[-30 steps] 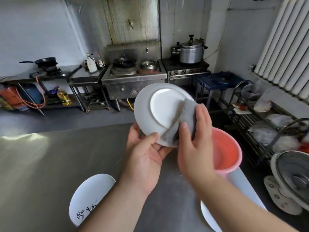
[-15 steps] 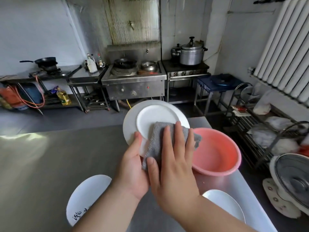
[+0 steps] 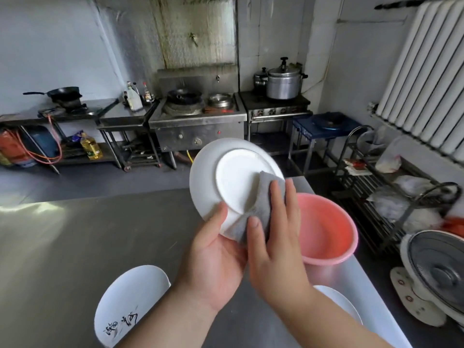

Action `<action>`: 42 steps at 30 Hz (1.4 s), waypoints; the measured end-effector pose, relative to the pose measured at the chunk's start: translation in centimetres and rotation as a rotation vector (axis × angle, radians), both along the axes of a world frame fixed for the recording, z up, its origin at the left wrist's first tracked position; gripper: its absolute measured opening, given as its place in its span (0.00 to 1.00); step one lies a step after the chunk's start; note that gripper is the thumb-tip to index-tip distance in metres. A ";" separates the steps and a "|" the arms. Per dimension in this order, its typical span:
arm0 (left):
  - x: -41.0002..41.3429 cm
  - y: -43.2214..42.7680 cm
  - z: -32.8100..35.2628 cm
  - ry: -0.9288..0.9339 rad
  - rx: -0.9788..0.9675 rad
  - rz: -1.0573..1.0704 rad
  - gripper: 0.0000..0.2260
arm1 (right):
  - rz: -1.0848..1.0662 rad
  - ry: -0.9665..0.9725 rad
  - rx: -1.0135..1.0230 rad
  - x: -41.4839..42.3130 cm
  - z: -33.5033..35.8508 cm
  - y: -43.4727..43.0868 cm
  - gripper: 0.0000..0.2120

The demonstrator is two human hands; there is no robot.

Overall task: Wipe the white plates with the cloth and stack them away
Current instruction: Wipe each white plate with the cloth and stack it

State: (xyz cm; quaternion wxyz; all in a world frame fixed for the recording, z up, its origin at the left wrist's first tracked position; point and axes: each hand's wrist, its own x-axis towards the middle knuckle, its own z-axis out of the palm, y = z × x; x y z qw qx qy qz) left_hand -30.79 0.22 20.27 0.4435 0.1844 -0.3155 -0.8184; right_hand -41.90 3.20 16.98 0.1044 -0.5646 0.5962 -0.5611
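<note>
White plate [image 3: 226,182] is up above the steel worktop [image 3: 75,247], tilted, underside facing me. I've got the left hand [image 3: 213,252] gripping its lower rim, thumb hooked over the edge. Right hand [image 3: 273,237] lies flat, fingers straight, pressing the grey cloth [image 3: 266,197] against the plate's lower right. Pink basin [image 3: 329,229] sits just behind; a lettered plate [image 3: 128,297] lies near me.

Even daylight fills the room. A glare patch sits on the steel table [image 3: 75,247] at 9 o'clock. The raised plate [image 3: 233,177] is sharp; wide-angle bending curves the radiator [image 3: 426,84] at 2 o'clock, and the fan [image 3: 442,275] at 4 o'clock smears.
</note>
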 end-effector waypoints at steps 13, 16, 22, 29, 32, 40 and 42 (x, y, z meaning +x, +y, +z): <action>-2.2 -1.2 -1.6 -0.065 0.209 -0.076 0.27 | -0.033 0.619 0.206 -1.3 -1.5 0.9 0.30; -3.5 -0.8 -3.1 -0.036 0.220 -0.110 0.26 | 0.035 0.651 0.160 -3.9 -2.3 1.7 0.28; -7.5 0.7 -4.6 -0.065 0.204 -0.139 0.24 | -0.092 0.140 0.363 -12.1 -2.1 2.9 0.28; -12.8 3.1 -6.8 -0.171 0.240 -0.268 0.26 | -0.180 0.455 0.309 -13.3 -5.5 8.0 0.29; -14.2 4.0 -8.6 -0.131 0.224 -0.330 0.25 | -0.189 0.193 0.337 -18.0 -6.6 9.2 0.27; -17.0 4.1 -14.3 -0.311 0.385 -0.354 0.18 | -0.092 -0.178 0.861 -29.6 -8.8 12.4 0.16; -17.4 4.0 -15.4 -0.421 0.362 -0.365 0.18 | -0.017 -0.297 0.987 -31.2 -9.9 13.0 0.16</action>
